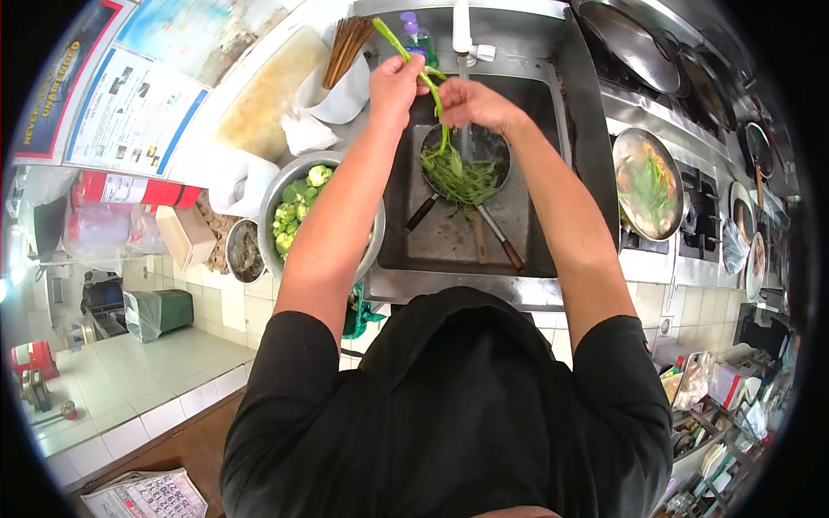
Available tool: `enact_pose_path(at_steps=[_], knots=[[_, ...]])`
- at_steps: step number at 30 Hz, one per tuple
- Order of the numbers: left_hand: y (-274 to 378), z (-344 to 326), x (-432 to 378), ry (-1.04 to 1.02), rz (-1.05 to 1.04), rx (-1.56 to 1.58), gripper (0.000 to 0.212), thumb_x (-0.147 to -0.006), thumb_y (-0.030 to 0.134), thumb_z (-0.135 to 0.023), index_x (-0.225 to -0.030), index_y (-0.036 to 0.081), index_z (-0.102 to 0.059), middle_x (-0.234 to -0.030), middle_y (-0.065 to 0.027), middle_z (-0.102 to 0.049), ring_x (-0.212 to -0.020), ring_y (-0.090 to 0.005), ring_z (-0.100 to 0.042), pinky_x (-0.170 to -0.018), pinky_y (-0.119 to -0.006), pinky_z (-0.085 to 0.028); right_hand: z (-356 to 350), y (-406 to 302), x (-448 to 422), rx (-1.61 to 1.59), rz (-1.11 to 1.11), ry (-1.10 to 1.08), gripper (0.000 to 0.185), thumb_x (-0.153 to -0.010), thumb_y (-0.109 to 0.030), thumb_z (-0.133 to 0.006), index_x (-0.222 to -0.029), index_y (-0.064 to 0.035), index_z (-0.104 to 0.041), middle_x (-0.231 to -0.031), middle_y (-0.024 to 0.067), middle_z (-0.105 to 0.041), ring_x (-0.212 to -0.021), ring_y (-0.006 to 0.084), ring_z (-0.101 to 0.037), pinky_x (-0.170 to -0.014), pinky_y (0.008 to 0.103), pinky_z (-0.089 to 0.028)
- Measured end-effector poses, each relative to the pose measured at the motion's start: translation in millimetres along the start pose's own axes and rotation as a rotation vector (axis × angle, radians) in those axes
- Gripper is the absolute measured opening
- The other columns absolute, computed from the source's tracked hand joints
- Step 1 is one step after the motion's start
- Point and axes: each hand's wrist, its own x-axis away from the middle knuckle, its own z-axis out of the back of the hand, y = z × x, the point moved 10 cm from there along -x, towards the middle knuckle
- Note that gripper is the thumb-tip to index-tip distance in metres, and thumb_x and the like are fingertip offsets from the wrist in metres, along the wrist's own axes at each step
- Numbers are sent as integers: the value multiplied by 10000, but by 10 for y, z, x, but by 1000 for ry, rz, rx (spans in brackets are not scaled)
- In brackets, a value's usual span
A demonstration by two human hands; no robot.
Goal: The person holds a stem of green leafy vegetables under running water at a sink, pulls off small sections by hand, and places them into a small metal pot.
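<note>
My left hand (396,87) pinches a long green vegetable stalk (390,37) above the sink, its leafy end hanging down. Curled beside the lower stalk is my right hand (476,103); blur hides whether its fingers grip it. Below both hands, a dark round pan or strainer (431,141) sits in the stainless steel sink (414,236), heaped with cut leafy greens (469,178). From the white faucet (461,29), water runs down behind my right hand. A dark handle (421,215) and a brown wooden handle (511,256) stick out towards me.
Left of the sink stands a metal bowl (269,194) of broccoli or cauliflower florets (288,217). A stick brush (346,48) stands in a white container (346,97) near a soap bottle (418,42). On the right-hand stove, a pan (680,213) holds food with greens (654,178).
</note>
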Motion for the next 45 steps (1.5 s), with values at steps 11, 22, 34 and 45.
enact_pose_path(at_steps=[11,22,34,45], knots=[[-128,129,56,-148,96,-7,192,-865,171,-647,-1026,70,-619,-846,-16,-639,-701,-103,-592,-632,-245,-491,-166,93,-89,23,-114,-72,232,-798,-112,-680,-1020,-46,-662,-844,-1,-651,-692,81,-558,-654,234,-463],[-119,156,181,-131,168,149,180,-891,195,-611,-1009,59,-600,-903,-78,-653,-770,-168,-623,-698,-301,-509,-225,85,90,-392,-167,-200,221,-851,-103,-631,-1061,-34,-640,-877,16,-659,-796,110,-626,-709,258,-501],[-215,134,221,-141,163,221,206,-919,146,-556,-1084,23,-553,-939,-117,-652,-813,-197,-637,-727,-333,-524,-72,114,181,-248,-92,-29,110,-833,-84,-596,-897,-1,-631,-738,34,-593,-623,107,-538,-554,220,-409],[-128,279,221,48,86,253,116,-890,136,-599,-926,26,-590,-805,-85,-641,-675,-160,-617,-627,-299,-536,223,-161,296,199,219,411,165,-793,-155,-651,-857,-4,-628,-728,39,-628,-646,141,-582,-640,275,-483]])
